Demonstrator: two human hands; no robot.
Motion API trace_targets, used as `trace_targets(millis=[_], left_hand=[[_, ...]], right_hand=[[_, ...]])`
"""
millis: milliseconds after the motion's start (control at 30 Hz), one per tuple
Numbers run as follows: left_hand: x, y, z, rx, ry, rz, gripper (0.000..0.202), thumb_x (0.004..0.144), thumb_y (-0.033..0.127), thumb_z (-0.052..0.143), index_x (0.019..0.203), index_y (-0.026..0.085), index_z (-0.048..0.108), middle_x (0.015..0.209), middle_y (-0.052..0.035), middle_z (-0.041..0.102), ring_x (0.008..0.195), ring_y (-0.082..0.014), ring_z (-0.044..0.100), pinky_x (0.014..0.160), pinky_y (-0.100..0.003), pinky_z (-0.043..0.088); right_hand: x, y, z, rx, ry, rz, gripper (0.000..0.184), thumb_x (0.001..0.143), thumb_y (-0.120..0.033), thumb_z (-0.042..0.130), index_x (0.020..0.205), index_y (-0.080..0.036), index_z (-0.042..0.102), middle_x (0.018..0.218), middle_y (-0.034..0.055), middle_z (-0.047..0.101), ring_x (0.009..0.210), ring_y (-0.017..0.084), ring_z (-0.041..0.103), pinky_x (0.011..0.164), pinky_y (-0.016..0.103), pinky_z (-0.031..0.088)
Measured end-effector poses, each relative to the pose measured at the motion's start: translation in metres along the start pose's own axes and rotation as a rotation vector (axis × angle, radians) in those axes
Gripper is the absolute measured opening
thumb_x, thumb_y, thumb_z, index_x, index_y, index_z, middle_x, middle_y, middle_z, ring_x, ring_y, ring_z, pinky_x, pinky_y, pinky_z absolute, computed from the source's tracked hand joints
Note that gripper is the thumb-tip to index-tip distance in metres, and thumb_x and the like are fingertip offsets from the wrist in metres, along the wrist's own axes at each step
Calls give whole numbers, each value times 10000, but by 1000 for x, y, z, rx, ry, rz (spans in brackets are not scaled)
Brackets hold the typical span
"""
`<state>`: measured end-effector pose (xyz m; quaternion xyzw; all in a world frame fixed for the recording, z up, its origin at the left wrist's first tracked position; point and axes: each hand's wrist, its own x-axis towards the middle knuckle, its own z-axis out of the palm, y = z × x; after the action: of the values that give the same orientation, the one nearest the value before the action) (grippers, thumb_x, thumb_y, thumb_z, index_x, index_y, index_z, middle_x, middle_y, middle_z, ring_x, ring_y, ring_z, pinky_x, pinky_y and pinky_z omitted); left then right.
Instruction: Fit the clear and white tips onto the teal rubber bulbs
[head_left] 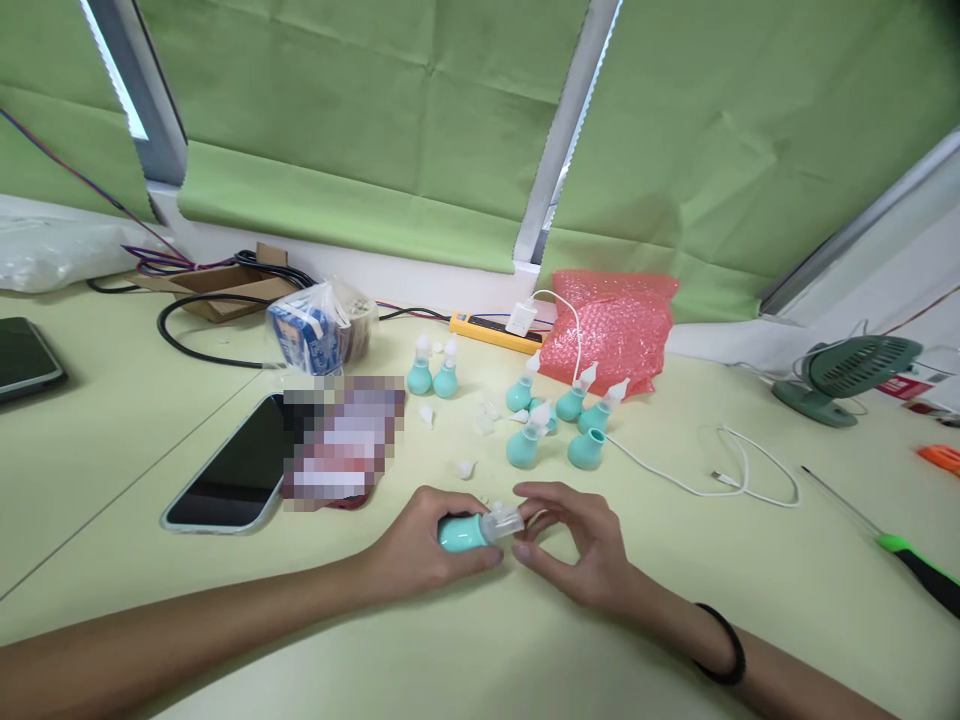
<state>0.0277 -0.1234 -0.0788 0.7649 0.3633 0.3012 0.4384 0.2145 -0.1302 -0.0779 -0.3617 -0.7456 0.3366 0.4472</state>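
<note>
A teal rubber bulb of a nasal aspirator (463,534) lies on its side in my left hand (416,545), whose fingers and thumb are wrapped round it. A clear plastic tube (501,522) is fitted in the bulb's neck and points right. My right hand (581,545) is just beside the tube's end, thumb and fingers curved and apart; whether a fingertip touches the tube is unclear. Beyond the hands a small white tip (465,468) lies on the table. A teal bulb with an open neck (586,449) stands near an assembled aspirator (523,447) with a white tip.
Two aspirators (433,375) stand further back, and several more are grouped at right. Phones (225,470) lie at left. Behind are a yellow power strip (487,333) and a pink bubble-wrap bag (611,325). A white cable (675,487), screwdriver (892,543) and green fan (855,365) are right.
</note>
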Motion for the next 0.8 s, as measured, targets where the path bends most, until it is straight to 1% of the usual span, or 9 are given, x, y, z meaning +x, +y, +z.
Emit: trace_targets(millis=[67,133,200,267,367,433,467,667,800], left_hand=[[1,0,-1,-38,-16,-26,209,689,296,574,784,113,605,665,6,563,606,-110,486,547,-182,377],[1,0,-1,-35,-27,-37,200,685,283,571,780,110,605,662,5,555,612,-113,483,555,-185,380],[1,0,0,-17,-31,-54,181,678,264,568,761,107,603,630,13,525,590,-106,465,533,-179,368],[0,-1,0,-9,-42,-78,160,666,250,566,724,104,593,585,27,475,553,-92,432,493,-169,344],[0,-1,-2,-7,-70,-88,136,647,238,569,654,102,569,543,43,401,520,-75,383,455,-158,307],[0,-1,-3,8,-103,-77,132,643,230,564,614,101,557,527,46,370,506,-67,358,442,-155,287],[0,-1,-3,19,-113,-72,133,646,225,558,602,100,555,520,47,362,498,-64,348,436,-155,280],[0,-1,1,118,-87,1,93,632,150,517,558,98,539,486,49,371,475,-57,345,428,-154,272],[0,-3,5,189,-44,14,114,625,135,499,514,115,482,468,55,344,456,-52,338,422,-152,263]], right_hand=[[0,2,-3,-48,7,-116,266,663,-157,625,925,-192,599,716,37,647,598,149,605,538,276,540],[0,4,-4,-76,4,-174,202,672,-151,618,869,-196,619,691,35,652,597,156,610,522,272,537],[1,4,-4,-83,-1,-184,198,670,-152,622,863,-196,623,699,37,656,582,153,610,517,269,535],[2,3,-4,-72,-8,-168,235,666,-157,628,897,-198,615,715,37,653,571,145,607,514,261,534],[3,-2,-5,-97,-96,-179,299,676,-147,616,969,-202,588,735,35,643,586,135,603,535,253,526],[4,-4,-6,-144,-165,-215,283,696,-146,595,973,-204,584,722,33,635,595,132,597,543,249,513],[4,-5,-7,-166,-178,-235,266,705,-151,586,965,-204,585,708,31,630,593,131,593,541,248,504],[0,-1,-7,-286,-163,-336,288,725,-158,569,1008,-204,546,645,23,614,560,129,561,529,253,463],[-2,-3,-4,-292,-148,-316,259,729,-161,566,983,-199,534,640,28,612,548,128,557,519,253,467]])
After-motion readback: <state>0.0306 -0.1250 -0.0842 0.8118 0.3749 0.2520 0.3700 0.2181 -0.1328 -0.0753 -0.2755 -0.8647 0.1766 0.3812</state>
